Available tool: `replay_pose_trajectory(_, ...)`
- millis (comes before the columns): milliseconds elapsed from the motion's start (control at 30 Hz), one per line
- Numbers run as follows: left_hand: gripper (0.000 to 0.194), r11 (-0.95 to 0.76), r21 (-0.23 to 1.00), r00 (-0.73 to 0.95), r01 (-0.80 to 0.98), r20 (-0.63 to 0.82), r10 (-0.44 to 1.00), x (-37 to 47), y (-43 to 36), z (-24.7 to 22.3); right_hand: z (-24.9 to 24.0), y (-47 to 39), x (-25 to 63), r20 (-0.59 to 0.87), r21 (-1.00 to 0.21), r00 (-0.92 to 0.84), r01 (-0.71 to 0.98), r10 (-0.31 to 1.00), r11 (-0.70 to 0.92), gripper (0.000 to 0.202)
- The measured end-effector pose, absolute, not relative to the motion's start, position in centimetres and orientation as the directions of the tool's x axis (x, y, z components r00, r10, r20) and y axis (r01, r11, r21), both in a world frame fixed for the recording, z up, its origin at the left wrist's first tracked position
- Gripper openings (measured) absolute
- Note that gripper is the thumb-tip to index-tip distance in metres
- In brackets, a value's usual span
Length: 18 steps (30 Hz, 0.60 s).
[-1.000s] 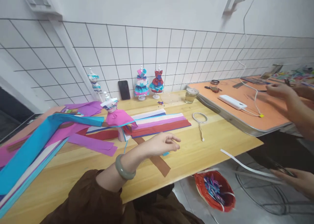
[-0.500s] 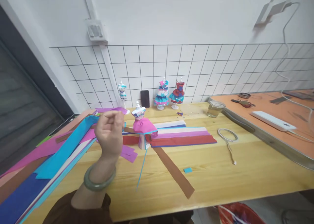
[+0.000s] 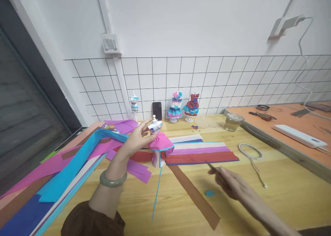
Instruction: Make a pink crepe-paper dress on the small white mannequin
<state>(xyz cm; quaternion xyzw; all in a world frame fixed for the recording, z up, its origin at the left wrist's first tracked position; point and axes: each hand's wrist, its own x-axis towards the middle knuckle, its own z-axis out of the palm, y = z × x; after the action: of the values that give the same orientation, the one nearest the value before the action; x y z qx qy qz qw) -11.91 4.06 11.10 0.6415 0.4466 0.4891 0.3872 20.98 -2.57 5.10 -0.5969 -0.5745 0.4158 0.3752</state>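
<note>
My left hand (image 3: 139, 136), a green bangle at its wrist, has thumb and fingers around the upper body of a small white dress form (image 3: 155, 125). The form stands upright, dressed in a pink crepe-paper skirt (image 3: 161, 142) with a light-blue edge. To the right, my right hand (image 3: 230, 181) is closed on a thin dark pointed tool (image 3: 212, 167), blurred, its kind unclear. Below that hand lies a small blue paper piece (image 3: 209, 193). A brown paper strip (image 3: 193, 194) and a narrow light-blue strip (image 3: 157, 194) run toward me from the form's base.
Coloured paper strips (image 3: 201, 158) lie right of the form, and a long blue strip (image 3: 74, 156) crosses others at left. Behind stand dressed forms (image 3: 176, 106) and a phone (image 3: 157, 111). A glass cup (image 3: 233, 122), white ring (image 3: 250, 151) and power bank (image 3: 299, 135) are at right.
My left hand has gone from raised and apart to the dress form's upper body. My right hand has come into view from the right with a thin tool. The view has shifted slightly.
</note>
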Motion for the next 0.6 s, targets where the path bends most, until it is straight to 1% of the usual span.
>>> replay_pose_trajectory(33,0.076,-0.307,0.931,0.122,0.197,0.287,0.95,-11.9,4.2,11.0,5.0,-2.7,19.0,-0.105,-0.954,-0.149,0.293,0.983,-0.058,0.058)
replay_pose_trajectory(67,0.071,-0.317,0.926,0.12,0.206,0.297,0.947,-11.8,4.3,10.9,4.8,-2.8,17.2,-0.122,-0.969,-0.239,0.241,0.963,-0.063,0.058)
replay_pose_trajectory(100,0.065,-0.331,0.92,0.118,0.209,0.313,0.943,-11.7,4.4,10.8,4.6,-2.7,15.6,-0.12,-0.979,-0.285,0.191,0.951,-0.066,0.057)
replay_pose_trajectory(167,0.055,-0.37,0.908,0.118,0.198,0.352,0.928,-11.4,4.5,10.6,4.2,-2.4,13.0,-0.099,-0.992,-0.286,0.097,0.953,-0.074,0.054)
replay_pose_trajectory(233,0.049,-0.398,0.895,0.113,0.198,0.383,0.917,-11.1,4.6,10.5,3.9,-1.9,11.0,-0.124,-0.991,-0.337,-0.002,0.933,-0.132,0.055)
replay_pose_trajectory(333,0.045,-0.413,0.883,0.069,0.222,0.408,0.91,-10.6,4.6,10.4,4.1,-1.6,8.8,-0.166,-0.957,-0.45,-0.141,0.878,-0.253,0.056)
replay_pose_trajectory(433,0.036,-0.414,0.872,-0.008,0.262,0.431,0.902,-10.4,4.5,10.6,4.8,-1.9,7.6,-0.179,-0.904,-0.488,-0.262,0.855,-0.338,0.054)
replay_pose_trajectory(533,0.027,-0.358,0.887,-0.077,0.293,0.395,0.916,-10.8,4.3,11.0,5.5,-2.4,6.9,-0.216,-0.844,-0.518,-0.328,0.828,-0.425,0.051)
replay_pose_trajectory(600,0.027,-0.296,0.907,-0.117,0.299,0.343,0.932,-11.2,4.2,11.2,5.8,-2.8,6.6,-0.219,-0.822,-0.538,-0.348,0.814,-0.451,0.047)
